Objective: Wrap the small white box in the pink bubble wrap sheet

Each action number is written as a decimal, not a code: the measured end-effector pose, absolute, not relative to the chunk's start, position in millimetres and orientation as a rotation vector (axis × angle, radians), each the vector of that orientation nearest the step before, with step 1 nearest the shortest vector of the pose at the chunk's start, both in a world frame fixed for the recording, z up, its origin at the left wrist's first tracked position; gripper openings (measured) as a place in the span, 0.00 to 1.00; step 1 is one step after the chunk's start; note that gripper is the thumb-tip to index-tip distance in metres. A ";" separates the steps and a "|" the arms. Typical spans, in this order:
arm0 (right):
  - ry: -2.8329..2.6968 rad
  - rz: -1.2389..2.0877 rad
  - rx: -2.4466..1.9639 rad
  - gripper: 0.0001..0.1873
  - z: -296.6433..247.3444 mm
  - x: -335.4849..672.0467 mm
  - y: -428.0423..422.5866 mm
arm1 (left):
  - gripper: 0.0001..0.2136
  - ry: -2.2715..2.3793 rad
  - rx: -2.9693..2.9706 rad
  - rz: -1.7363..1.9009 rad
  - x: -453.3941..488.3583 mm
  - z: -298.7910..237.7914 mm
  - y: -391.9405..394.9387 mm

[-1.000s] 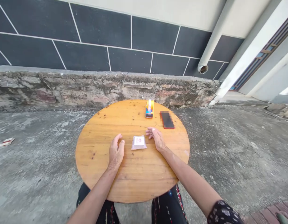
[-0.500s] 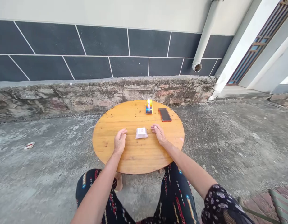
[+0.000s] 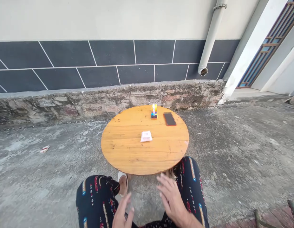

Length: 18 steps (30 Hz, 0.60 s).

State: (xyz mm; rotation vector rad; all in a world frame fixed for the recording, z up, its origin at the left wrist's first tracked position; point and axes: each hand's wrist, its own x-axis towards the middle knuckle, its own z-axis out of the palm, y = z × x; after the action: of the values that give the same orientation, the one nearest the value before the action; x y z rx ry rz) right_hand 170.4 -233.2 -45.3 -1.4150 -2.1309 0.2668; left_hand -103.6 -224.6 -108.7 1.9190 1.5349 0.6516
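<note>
My left hand (image 3: 123,211) is low in the view, off the table, above the gap between my knees. Its fingers are apart and hold nothing. Across from it, my right hand (image 3: 170,197) hangs near the table's front edge by my right thigh, fingers spread and holding nothing. A small white wrapped packet with printing on top (image 3: 146,136) lies on the round wooden table (image 3: 127,155), beyond both hands and touched by neither. Farther back stands a yellow and blue tape dispenser (image 3: 153,111). To its right lies a dark phone-like slab with a red edge (image 3: 170,119), its surface pixelated.
A low stone ledge (image 3: 94,103) and a dark tiled wall (image 3: 108,52) rise behind the table. A white drainpipe (image 3: 210,38) comes down at the right. Litter (image 3: 44,148) lies on the concrete floor (image 3: 54,177) to the left. My knees (image 3: 95,193) are close to the table's front.
Both hands have drawn back from beside the packet, off the table and toward my lap. The packet stays on the table. The camera view has shifted slightly.
</note>
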 end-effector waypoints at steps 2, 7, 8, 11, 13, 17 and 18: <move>-2.168 0.469 -1.509 0.19 -74.2 162.5 -255.5 | 0.17 1.455 1.997 0.228 -100.3 -132.5 -236.1; -2.210 0.995 -1.901 0.15 -116.1 148.8 -263.1 | 0.19 1.445 2.012 -0.251 -70.2 -138.1 -220.6; -2.220 1.008 -1.927 0.16 -118.2 147.7 -260.6 | 0.19 1.432 2.053 -0.348 -62.6 -136.1 -215.9; -2.266 0.991 -1.952 0.16 -120.2 147.4 -256.0 | 0.18 1.347 2.055 -0.443 -42.5 -136.2 -206.5; -2.301 0.980 -1.953 0.16 -120.9 148.5 -256.4 | 0.17 1.314 2.033 -0.454 -33.1 -141.1 -204.3; -2.347 0.945 -1.931 0.16 -119.2 149.9 -258.4 | 0.16 1.276 1.978 -0.395 -26.5 -149.7 -205.1; -2.365 0.938 -1.929 0.16 -117.8 149.8 -258.3 | 0.16 1.269 1.961 -0.373 -26.9 -150.3 -205.4</move>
State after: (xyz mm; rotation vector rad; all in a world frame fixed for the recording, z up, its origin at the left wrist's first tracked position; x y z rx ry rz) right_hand 149.8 -258.3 -117.8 -1.9293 -2.3647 0.9382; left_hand -26.9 -205.4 -150.3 1.9614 1.2685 -0.3727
